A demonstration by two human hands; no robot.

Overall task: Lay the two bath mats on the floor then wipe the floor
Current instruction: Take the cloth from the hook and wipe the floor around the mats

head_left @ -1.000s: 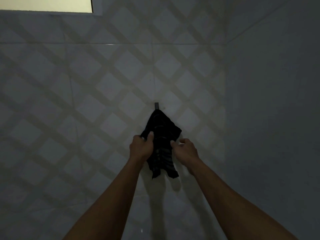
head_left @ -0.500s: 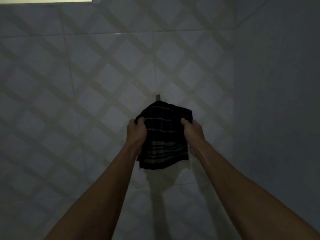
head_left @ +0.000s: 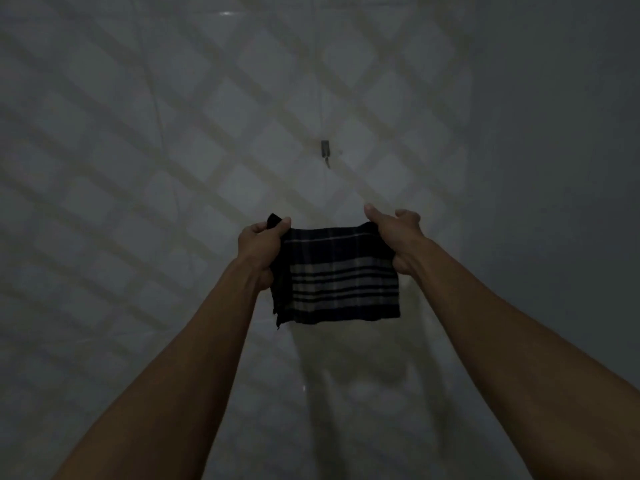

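While my left hand [head_left: 261, 249] and right hand [head_left: 398, 237] each pinch a top corner of the striped cloth [head_left: 341, 278], stretched flat below the wall hook [head_left: 325, 150], it hangs limp and light, so corner grips should suit.

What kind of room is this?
Probably a bathroom or washroom. The wall is covered in glossy diamond-patterned tiles, a small metal hook is fixed to it, and both hands hold up a dark striped cloth just below that hook.
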